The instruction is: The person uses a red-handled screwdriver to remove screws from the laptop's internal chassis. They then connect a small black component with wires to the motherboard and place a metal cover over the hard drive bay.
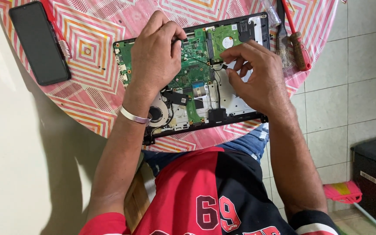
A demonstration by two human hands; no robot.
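One opened laptop (192,74) lies flat on the bench (88,52), its back cover off and the green circuit board (194,61) bare between the two hands. The left hand (155,54) rests knuckles-up on the board's near-left part, fingers curled at its upper edge; whether that grip has closed on anything I cannot tell, since the fingertips are hidden. The right hand (253,76) has its thumb and forefinger nearly pinched together on a small dark connector at the end of a thin black wire (216,72), just left of that grip. The board looks stiff but fragile, and is best steadied by its edges or the black frame, not by the soldered parts; the wire is light, limp and easily torn, so the plug body seems the safer place to hold than the strand. Below the left grip sits one round fan (157,114); above the right grip, one silver-topped drive (227,41). Well left of both grips lies one dark phone (38,41) with one red-handled brush (57,30) beside it; right of the right grip lie one brush and one red-handled screwdriver (297,41). One pale band (133,116) circles the left wrist.
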